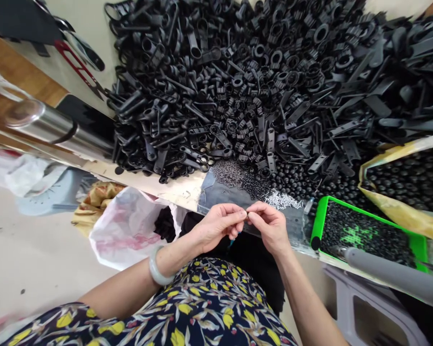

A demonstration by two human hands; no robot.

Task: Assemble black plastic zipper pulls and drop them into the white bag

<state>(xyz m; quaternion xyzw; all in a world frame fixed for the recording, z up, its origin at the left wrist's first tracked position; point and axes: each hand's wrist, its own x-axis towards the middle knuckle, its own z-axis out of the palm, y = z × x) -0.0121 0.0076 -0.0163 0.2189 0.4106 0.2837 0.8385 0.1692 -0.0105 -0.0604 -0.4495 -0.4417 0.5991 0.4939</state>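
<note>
Your left hand (pixel 220 224) and right hand (pixel 270 227) pinch a tiny dark piece (pixel 247 214) between them — mostly covered, its shape unclear.

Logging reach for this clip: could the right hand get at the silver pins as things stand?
Probably yes: the silver pins lie uncovered just beyond the right hand, though it seems busy pinching a small dark part.
</note>
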